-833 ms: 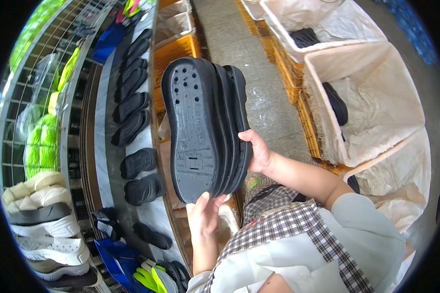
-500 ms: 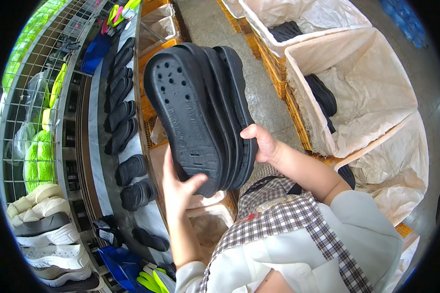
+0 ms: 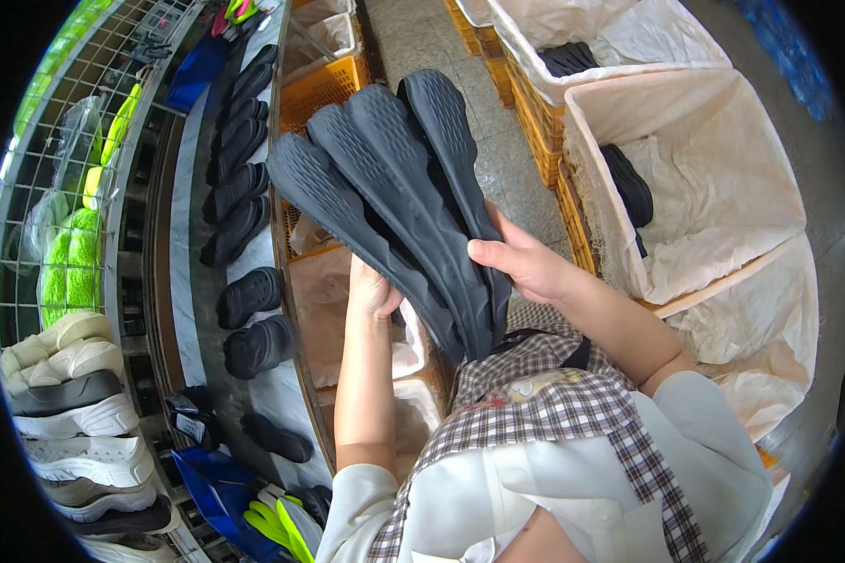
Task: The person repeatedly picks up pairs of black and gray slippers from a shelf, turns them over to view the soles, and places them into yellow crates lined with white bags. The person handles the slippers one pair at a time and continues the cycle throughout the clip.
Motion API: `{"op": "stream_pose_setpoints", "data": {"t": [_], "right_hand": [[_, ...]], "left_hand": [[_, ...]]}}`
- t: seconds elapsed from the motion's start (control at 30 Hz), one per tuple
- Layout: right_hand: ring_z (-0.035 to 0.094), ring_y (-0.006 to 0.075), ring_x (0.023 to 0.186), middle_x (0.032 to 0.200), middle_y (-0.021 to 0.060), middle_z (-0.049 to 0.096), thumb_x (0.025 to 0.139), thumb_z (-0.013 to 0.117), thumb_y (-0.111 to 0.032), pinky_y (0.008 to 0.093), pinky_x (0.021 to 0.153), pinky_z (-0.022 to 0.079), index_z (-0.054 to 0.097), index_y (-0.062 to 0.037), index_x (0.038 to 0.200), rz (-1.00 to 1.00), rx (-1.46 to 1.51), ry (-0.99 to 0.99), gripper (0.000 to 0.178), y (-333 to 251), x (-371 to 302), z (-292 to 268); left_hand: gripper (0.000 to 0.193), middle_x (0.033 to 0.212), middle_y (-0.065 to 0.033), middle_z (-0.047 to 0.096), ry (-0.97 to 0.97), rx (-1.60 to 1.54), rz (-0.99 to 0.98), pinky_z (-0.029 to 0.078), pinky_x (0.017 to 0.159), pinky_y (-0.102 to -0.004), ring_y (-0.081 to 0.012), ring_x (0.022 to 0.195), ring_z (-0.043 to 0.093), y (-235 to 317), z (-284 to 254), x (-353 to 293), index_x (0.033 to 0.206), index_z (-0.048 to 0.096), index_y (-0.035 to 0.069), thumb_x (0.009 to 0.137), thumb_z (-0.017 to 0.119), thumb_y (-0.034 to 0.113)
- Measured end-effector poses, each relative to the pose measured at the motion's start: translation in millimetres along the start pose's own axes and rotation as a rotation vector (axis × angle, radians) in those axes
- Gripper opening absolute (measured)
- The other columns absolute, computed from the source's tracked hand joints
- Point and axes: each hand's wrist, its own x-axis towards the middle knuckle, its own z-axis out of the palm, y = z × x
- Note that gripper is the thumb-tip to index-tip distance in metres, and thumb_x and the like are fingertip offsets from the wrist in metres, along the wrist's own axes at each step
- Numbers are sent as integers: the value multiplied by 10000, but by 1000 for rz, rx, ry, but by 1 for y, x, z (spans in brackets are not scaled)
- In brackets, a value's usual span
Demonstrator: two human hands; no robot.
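Several black shoe soles [image 3: 382,141] are held up in front of my body, fanned apart at their far ends and close together at the near ends. Their textured undersides face me. My left hand [image 3: 374,289] grips the bundle from its left side, with its fingers partly hidden behind the lowest sole. On the opposite side, my right hand [image 3: 526,258] is closed on the rightmost sole, its thumb lying on the edge.
To the left runs a long bench [image 3: 192,310] with black soles [image 3: 253,291] in a row. A wire rack [image 3: 28,235] and a stack of pale soles [image 3: 84,460] stand beyond it. Cloth-lined crates [image 3: 685,178] to the right contain black soles [image 3: 626,188]; neon gloves [image 3: 277,525] lie lower left.
The soles have been turned over, from holed faces to textured undersides, and spread into a fan. My left hand has shifted slightly right and up, its thumb no longer stretched across the front sole.
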Motion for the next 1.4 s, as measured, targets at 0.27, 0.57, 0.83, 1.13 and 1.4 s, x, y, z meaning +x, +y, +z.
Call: {"op": "stream_pose_setpoints", "data": {"t": [0.27, 0.57, 0.83, 1.13, 1.4], "right_hand": [[250, 276, 1356, 1458, 188, 244, 822, 653, -331, 389, 1113, 220, 92, 25, 1456, -18, -19, -41, 919, 1, -2, -1], [271, 267, 1344, 1436, 190, 267, 790, 643, -258, 386, 1109, 231, 104, 43, 1445, -14, -128, -71, 900, 6, -4, -5], [252, 287, 1342, 1414, 198, 262, 767, 759, -262, 379, 1110, 217, 160, 51, 1423, -42, -300, -84, 942, 13, -2, -11], [205, 304, 1360, 1443, 201, 208, 739, 783, -248, 385, 1119, 194, 160, 13, 1442, -50, -410, -123, 974, 18, 1, -17], [276, 291, 1334, 1412, 168, 305, 731, 777, -225, 387, 1108, 216, 252, 4, 1410, -136, -777, -74, 888, 21, 9, -32]], "left_hand": [[640, 1242, -145, 546, -69, 3, -5, 504, 927, -407, -260, 1092, 573, 1, 4, -5, 1291, 432, -47, 808, 721, 259], [549, 1226, -133, 560, -107, 15, 11, 521, 884, -370, -254, 1065, 582, -2, -5, -10, 1270, 490, -20, 779, 720, 64], [616, 1288, -109, 518, -32, 180, 74, 432, 972, -372, -231, 1128, 515, -13, -34, -15, 1303, 470, -11, 747, 736, 5], [652, 1413, -142, 390, 8, 611, 128, 338, 1063, -401, -280, 1262, 415, -12, -54, -16, 1401, 331, 26, 874, 614, 286], [836, 1454, -138, 329, 134, 1641, 582, 244, 1109, -413, -287, 1316, 336, -2, -22, -24, 1449, 217, 47, 831, 643, 414]]}}
